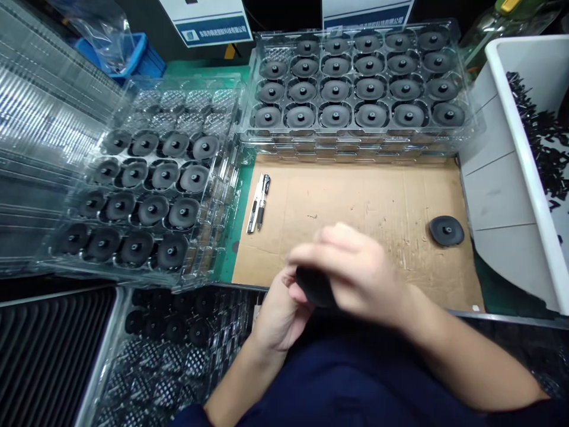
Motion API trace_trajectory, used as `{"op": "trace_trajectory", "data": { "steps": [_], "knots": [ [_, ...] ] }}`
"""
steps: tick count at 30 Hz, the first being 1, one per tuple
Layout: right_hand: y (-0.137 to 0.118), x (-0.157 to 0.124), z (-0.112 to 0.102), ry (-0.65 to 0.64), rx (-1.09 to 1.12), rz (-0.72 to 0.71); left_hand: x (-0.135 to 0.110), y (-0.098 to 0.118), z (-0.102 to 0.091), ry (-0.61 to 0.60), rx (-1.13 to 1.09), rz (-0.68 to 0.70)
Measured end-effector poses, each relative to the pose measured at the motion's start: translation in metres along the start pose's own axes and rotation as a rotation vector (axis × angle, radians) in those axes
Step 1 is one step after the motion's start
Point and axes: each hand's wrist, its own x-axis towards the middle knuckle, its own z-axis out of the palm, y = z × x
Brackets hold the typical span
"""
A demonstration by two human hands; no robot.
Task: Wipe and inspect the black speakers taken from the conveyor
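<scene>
Near the front edge of the cardboard, my two hands meet around a black rounded plastic part [316,287]. My left hand [282,311] grips it from the left, its fingers closed on the edge. Over its upper right side bends my right hand [355,270], blurred by motion, with its fingers curled against the part. The fingers hide much of the part, and its face cannot be made out. A similar black part [447,230] with a small central stem lies alone on the right of the cardboard.
Clear trays of black parts stand stacked at the back [335,115] and left [151,207]. A utility knife [254,214] and a pen [263,204] lie on the cardboard [355,184]. On the right, a white bin [502,77] holds small black pieces. A blue basket [133,59] sits back left.
</scene>
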Motion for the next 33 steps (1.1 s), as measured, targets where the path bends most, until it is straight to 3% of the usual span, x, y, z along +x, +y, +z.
{"op": "trace_trajectory", "data": {
  "steps": [4, 8, 11, 14, 16, 19, 22, 25, 29, 33],
  "knots": [
    [0.02, -0.002, -0.009, 0.116, 0.077, 0.24, 0.002, 0.003, -0.002, -0.124, -0.075, 0.01],
    [0.038, -0.031, -0.005, 0.288, 0.063, 0.523, 0.003, 0.008, -0.004, -0.276, -0.172, -0.035],
    [0.055, -0.067, 0.009, 0.247, -0.007, 0.699, 0.004, 0.01, -0.006, -0.289, -0.196, -0.046],
    [0.07, -0.094, 0.021, 0.132, -0.012, 0.761, 0.007, 0.01, -0.007, -0.28, -0.196, -0.056],
    [0.07, -0.096, 0.021, 0.116, -0.006, 0.768, 0.009, 0.01, -0.005, -0.279, -0.182, -0.054],
    [0.047, -0.069, 0.009, 0.217, -0.05, 0.728, 0.01, 0.009, 0.0, -0.285, -0.158, -0.043],
    [0.007, -0.03, 0.001, 0.327, -0.136, 0.485, 0.008, 0.008, 0.004, -0.248, -0.138, 0.013],
    [-0.023, -0.007, 0.005, 0.186, -0.137, 0.24, 0.007, 0.007, 0.001, -0.161, -0.109, 0.08],
    [-0.026, 0.002, 0.013, -0.033, 0.014, 0.222, 0.007, 0.006, -0.003, -0.092, -0.104, 0.153],
    [-0.02, 0.002, 0.013, 0.118, -0.072, 0.135, 0.006, 0.007, 0.0, -0.147, -0.081, 0.164]
  ]
}}
